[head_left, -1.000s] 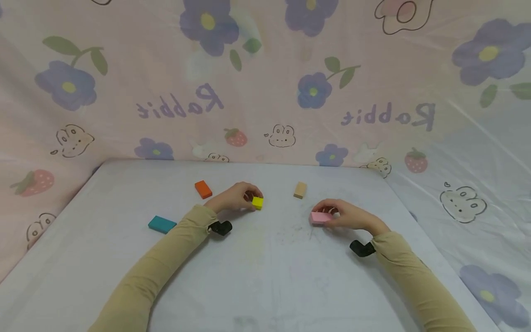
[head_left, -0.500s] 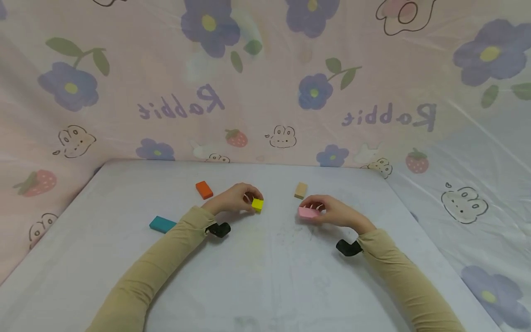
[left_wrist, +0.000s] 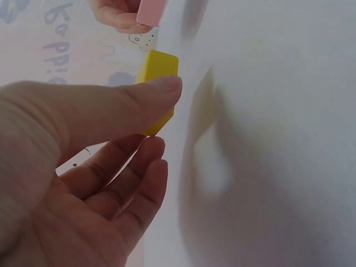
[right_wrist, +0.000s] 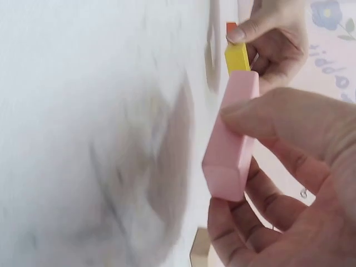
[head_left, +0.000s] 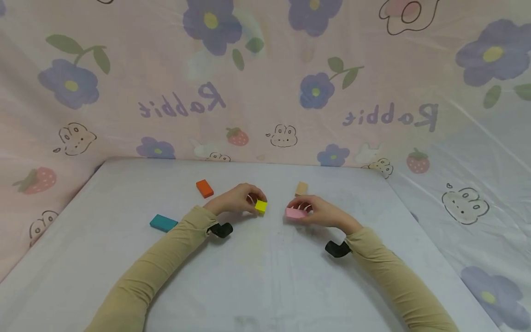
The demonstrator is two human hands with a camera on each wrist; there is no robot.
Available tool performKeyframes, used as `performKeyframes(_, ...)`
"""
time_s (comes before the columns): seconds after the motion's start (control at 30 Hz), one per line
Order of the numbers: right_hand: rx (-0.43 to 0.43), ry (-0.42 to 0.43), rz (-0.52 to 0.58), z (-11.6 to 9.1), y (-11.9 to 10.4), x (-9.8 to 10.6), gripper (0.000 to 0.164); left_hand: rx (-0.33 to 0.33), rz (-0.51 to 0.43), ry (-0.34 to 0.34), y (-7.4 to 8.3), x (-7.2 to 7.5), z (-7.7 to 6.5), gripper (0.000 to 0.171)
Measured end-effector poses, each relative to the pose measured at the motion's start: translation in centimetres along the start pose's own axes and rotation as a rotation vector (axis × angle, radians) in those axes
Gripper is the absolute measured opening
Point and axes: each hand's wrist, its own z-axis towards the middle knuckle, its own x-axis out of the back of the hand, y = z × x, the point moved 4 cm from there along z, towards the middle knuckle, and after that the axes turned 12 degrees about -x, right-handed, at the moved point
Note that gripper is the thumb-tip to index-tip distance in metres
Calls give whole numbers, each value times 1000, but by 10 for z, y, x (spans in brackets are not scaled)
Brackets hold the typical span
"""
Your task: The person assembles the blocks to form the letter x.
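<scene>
Near the middle of the table, my left hand (head_left: 239, 199) pinches a yellow block (head_left: 261, 206) between thumb and fingers. In the left wrist view the thumb lies across the yellow block (left_wrist: 161, 67), and a shadow falls on the cloth beside it. Facing it from the right, my right hand (head_left: 325, 212) holds a pink rectangular block (head_left: 296, 213) lengthwise. The right wrist view shows the thumb on one face of the pink block (right_wrist: 231, 136) and fingers behind it. In the head view a small gap separates the two blocks.
An orange block (head_left: 204, 188) lies behind the left forearm, and a teal block (head_left: 163, 223) sits to its left. Behind the right hand is a natural wood block (head_left: 301, 188), partly hidden. A patterned curtain (head_left: 249, 83) hangs along the back of the white-covered table (head_left: 232, 286).
My right hand has carried the pink block leftward, closer to the yellow one. The left hand has barely shifted with the yellow block. The orange and teal blocks stay where they were.
</scene>
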Motion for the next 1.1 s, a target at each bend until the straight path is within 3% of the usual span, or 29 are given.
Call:
performKeyframes(0.23, 29, -16, 36, 7, -13, -15, 37, -17, -3, -34, 0, -4, 1, 35)
performKeyframes(0.5, -6, -13, 69, 14, -17, -26, 39, -51, -10, -67, 2, -7, 2, 33)
performKeyframes(1.1, -48, -5, 44, 20, -24, -37, 36, 2, -8, -96, -4, -13, 1, 32)
